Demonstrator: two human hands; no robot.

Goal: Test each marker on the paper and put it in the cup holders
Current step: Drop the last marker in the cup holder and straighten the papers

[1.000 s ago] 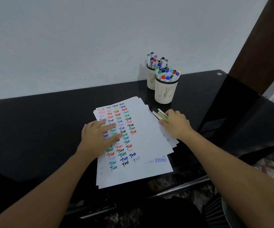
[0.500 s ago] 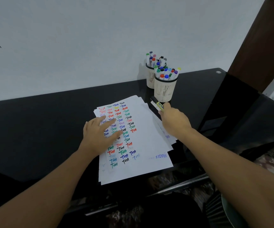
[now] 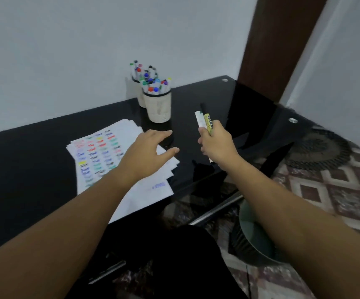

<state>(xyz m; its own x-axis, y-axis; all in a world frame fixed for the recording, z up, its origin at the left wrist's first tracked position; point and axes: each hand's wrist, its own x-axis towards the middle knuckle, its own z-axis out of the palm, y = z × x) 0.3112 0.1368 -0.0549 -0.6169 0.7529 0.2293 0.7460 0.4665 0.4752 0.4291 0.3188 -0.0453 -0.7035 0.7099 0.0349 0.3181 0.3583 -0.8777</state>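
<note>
My right hand point(image 3: 215, 145) grips a yellow-labelled marker point(image 3: 207, 123) with a black cap, lifted above the black table to the right of the cups; a white marker point(image 3: 200, 119) lies against it in the same grip. My left hand point(image 3: 147, 153) hovers with fingers spread over the right edge of the white paper stack point(image 3: 118, 160), which carries rows of coloured test words. Two white cup holders stand at the back, the near one point(image 3: 158, 108) and the far one point(image 3: 140, 98), both full of capped markers.
The black glass table point(image 3: 23, 169) ends at a front edge near my body and a right corner with metal studs. A patterned floor, a dark round mat point(image 3: 319, 149) and a round bin point(image 3: 259, 238) lie right of the table. A brown door frame stands behind.
My right hand lifted the markers off the paper's right side and swung them right, clear of the cups. My left hand left the test words and slid right. The view turned right.
</note>
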